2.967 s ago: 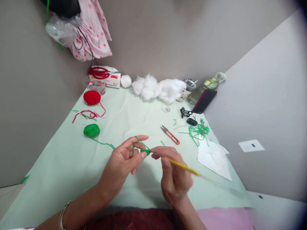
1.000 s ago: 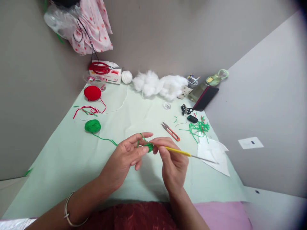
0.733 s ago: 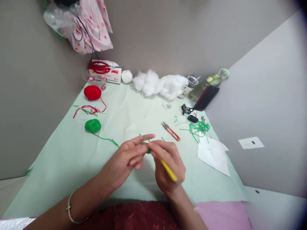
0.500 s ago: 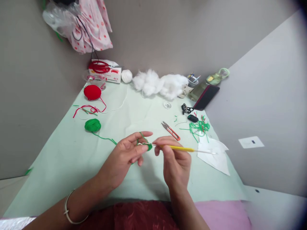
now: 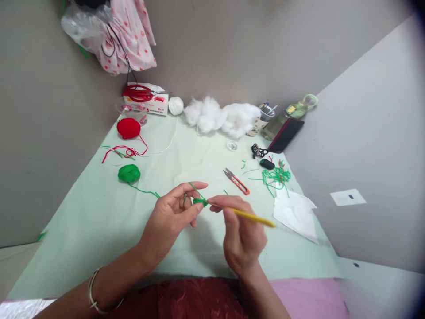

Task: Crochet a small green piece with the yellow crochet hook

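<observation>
Between its thumb and fingers, my left hand pinches a small green crocheted piece, and green yarn loops over its raised index finger. My right hand is closed around a yellow-handled crochet hook, whose metal tip meets the right side of the green piece. The exact place of the tip is too small to make out. A strand runs from the green yarn ball, left of my hands, towards my left hand. Orange thread snips lie just beyond my right hand.
A red yarn ball, red scissors on a box, a white yarn ball and white stuffing line the back. At right are a phone, green yarn scraps and white paper.
The hook's handle end has swung down towards me, and my right hand has tilted with it. My left hand has shifted slightly left with the green piece.
</observation>
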The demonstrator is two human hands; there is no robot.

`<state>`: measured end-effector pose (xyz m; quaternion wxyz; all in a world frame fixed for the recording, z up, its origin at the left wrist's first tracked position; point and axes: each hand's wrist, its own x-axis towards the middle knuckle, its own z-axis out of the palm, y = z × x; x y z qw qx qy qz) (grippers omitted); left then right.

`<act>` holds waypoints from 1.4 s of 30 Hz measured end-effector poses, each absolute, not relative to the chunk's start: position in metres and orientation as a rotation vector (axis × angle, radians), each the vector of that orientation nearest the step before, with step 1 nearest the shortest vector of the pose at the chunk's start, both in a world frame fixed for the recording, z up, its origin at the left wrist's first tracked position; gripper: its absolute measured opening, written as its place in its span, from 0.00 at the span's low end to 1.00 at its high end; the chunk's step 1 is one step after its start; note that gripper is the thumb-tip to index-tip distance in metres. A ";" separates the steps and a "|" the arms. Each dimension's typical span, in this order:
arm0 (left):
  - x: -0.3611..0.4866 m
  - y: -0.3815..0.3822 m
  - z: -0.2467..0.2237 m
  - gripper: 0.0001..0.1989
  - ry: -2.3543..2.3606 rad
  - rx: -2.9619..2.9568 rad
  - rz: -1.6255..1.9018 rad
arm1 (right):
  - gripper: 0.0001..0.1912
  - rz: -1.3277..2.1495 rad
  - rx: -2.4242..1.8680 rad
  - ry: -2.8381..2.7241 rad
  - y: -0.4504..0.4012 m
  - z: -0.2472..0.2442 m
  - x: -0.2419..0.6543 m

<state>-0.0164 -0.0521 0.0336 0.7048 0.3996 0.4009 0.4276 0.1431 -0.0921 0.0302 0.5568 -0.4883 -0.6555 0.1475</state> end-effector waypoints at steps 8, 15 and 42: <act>-0.016 -0.047 0.038 0.18 0.689 0.503 0.793 | 0.15 0.105 -1.116 -1.576 -0.089 0.023 0.140; -0.014 -0.047 0.038 0.17 0.704 0.697 0.843 | 0.12 0.524 -1.059 -1.377 -0.083 0.032 0.140; -0.021 -0.050 0.037 0.13 0.855 0.885 0.897 | 0.12 0.652 -1.112 -1.278 -0.087 0.035 0.145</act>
